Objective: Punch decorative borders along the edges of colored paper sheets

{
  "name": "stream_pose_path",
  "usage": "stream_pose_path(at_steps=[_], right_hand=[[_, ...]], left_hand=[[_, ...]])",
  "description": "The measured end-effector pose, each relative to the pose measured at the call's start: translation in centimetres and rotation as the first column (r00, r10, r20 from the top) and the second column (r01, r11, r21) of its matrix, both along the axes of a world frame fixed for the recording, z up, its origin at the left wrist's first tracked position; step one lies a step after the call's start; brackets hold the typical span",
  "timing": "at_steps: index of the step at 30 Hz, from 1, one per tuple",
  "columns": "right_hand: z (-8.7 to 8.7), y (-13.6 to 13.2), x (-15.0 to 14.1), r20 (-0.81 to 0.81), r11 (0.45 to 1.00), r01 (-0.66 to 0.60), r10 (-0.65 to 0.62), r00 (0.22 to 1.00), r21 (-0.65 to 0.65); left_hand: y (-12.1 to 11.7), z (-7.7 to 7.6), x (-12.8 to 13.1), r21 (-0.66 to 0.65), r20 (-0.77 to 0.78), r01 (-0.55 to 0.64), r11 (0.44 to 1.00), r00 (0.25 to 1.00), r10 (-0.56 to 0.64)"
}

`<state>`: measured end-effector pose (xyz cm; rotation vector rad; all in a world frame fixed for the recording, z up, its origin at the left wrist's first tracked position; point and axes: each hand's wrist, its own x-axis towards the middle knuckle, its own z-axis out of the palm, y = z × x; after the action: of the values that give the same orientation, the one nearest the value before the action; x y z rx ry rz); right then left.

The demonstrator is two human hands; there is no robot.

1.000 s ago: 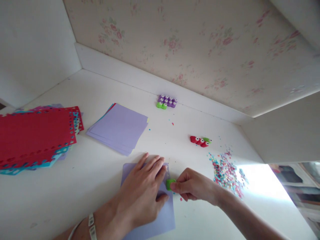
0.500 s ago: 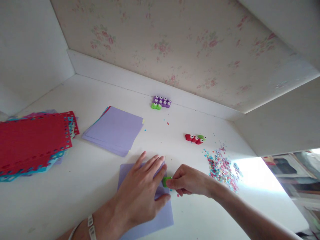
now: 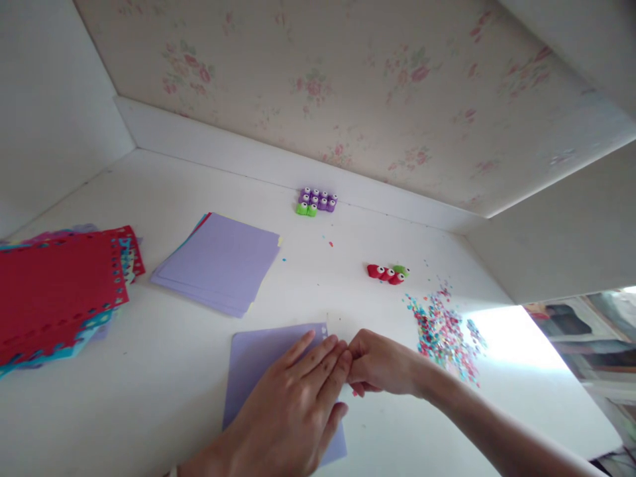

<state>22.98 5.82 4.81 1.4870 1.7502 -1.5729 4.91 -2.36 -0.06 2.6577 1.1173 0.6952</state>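
Observation:
A sheet of purple paper (image 3: 258,351) lies on the table, its top right corner punched with small shapes. My left hand (image 3: 298,404) reaches across the sheet, fingers stretched out. Its fingertips meet the closed fingers of my right hand (image 3: 377,364) at the paper's right edge. My right hand is pinched round a small green craft punch, which the two hands now hide from view. Tiny red paper bits (image 3: 354,393) show just below the right hand.
Left lie red and blue sheets with punched edges (image 3: 59,285) and a stack of purple paper (image 3: 218,258). Purple and green craft punches (image 3: 318,201) stand by the wall; red ones with a green one (image 3: 387,273) sit nearer. Confetti (image 3: 444,331) is heaped at right.
My left hand has slid right along the sheet, its fingers now touching my right hand and covering the green craft punch. More of the paper's upper left shows. The view has shifted slightly.

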Motion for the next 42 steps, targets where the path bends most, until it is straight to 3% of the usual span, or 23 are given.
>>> stream_pose_path(at_steps=[7,13,18,30,42], right_hand=[[-0.7,0.2,0.5,0.007,0.999,-0.033,0.033,0.999,-0.006],[-0.6,0.5,0.3,0.025,0.999,-0.034,0.035,0.999,-0.028],[-0.6,0.5,0.1,0.013,1.0,0.009,-0.009,1.0,-0.02],[-1.2,0.6,0.1,-0.065,0.983,0.111,-0.122,0.99,-0.144],[-1.1,0.8,-0.1,-0.029,0.977,0.118,-0.125,0.992,-0.177]], left_hand=[[-0.2,-0.5,0.2,0.07,-0.019,-0.039,0.997,0.999,0.041],[-0.3,-0.6,0.2,0.047,-0.03,-0.046,0.998,0.998,0.047],[-0.2,-0.7,0.2,0.037,-0.028,-0.043,0.998,0.999,0.044],[0.2,-0.8,0.3,0.05,-0.004,-0.04,0.998,0.999,0.041],[0.1,-0.9,0.2,0.054,-0.01,-0.032,0.998,0.999,0.032]])
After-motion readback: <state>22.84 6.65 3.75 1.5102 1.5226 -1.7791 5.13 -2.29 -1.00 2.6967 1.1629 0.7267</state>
